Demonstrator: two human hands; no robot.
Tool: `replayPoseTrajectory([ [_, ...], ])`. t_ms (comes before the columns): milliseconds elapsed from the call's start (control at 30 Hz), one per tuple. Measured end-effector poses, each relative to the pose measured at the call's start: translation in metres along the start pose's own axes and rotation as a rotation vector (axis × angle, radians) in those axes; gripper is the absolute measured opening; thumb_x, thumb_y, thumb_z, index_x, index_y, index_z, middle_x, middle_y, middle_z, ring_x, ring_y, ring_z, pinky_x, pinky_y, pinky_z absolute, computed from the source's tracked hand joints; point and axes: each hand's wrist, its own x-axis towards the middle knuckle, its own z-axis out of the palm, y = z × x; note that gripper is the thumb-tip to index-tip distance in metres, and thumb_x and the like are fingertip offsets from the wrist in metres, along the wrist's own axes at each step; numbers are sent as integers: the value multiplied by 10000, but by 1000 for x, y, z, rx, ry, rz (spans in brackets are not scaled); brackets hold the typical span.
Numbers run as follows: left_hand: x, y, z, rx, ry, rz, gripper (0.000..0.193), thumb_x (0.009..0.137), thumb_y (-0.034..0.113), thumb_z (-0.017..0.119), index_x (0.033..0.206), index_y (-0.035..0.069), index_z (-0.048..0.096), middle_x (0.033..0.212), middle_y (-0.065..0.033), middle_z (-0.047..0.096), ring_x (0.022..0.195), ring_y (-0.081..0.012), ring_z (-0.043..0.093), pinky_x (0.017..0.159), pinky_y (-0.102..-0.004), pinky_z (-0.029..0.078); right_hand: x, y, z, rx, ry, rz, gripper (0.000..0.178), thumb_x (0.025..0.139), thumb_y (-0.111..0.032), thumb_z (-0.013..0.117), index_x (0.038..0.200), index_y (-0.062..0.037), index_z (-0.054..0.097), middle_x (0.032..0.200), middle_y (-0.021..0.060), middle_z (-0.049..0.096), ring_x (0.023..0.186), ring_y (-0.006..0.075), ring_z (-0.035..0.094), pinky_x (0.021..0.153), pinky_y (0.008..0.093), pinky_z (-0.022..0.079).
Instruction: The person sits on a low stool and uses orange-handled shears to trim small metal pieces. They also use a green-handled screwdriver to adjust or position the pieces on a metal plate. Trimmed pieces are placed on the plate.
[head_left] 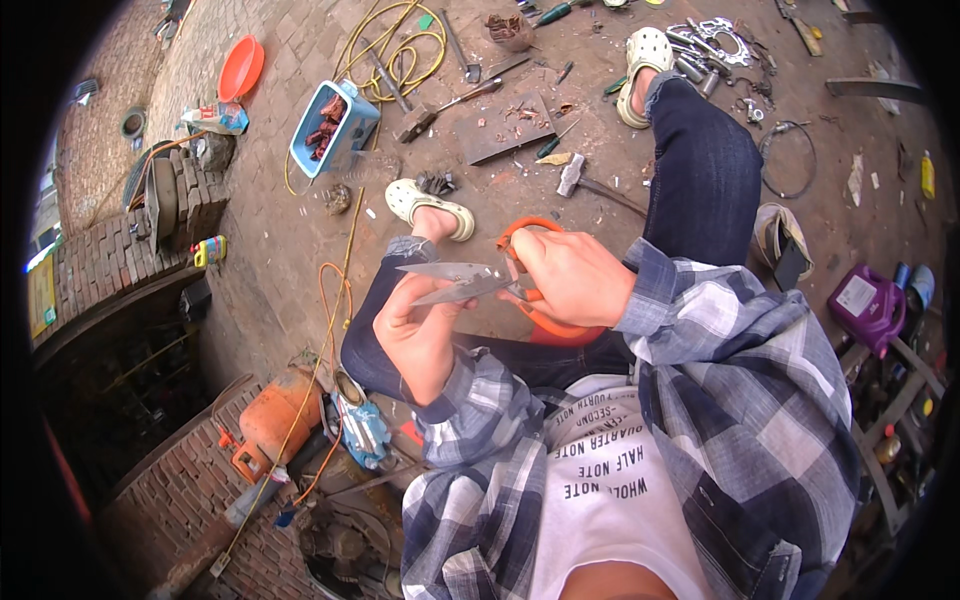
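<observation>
My right hand (580, 278) is wrapped round the orange looped handles of large metal scissors (475, 288). Their two blades stand apart in a V, pointing left. At the tips, my left hand (415, 335) has its thumb and curled fingers closed on the lower blade. Whether anything small is also pinched there, I cannot tell. Both hands are above my lap, between my bent knees. Below the right hand, part of a red-orange surface (565, 332) shows.
A blue bin (333, 128) with reddish-brown pieces stands front left, beside a yellow hose (430, 60). Ahead lie a metal plate (505, 128), a hammer (572, 176) and metal parts (715, 45). A purple jug (866, 310) is at right, an orange tank (282, 412) at left.
</observation>
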Motion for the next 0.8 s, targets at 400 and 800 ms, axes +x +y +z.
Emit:
replayPoseTrajectory([
  [400,1,-10,0,-165,-73,-3,79,789,-62,654,845,-45,602,800,-116,633,684,-178,618,638,-268,493,5,-3,-5,147,59,-103,490,750,-336,747,949,-18,433,903,152,544,860,362,551,728,426,440],
  [800,8,-26,5,-300,-69,49,138,809,2,685,905,-46,599,796,-130,636,673,-199,618,622,-279,498,3,-5,-8,114,0,-18,490,786,-369,707,990,14,477,902,200,613,852,388,602,692,442,482],
])
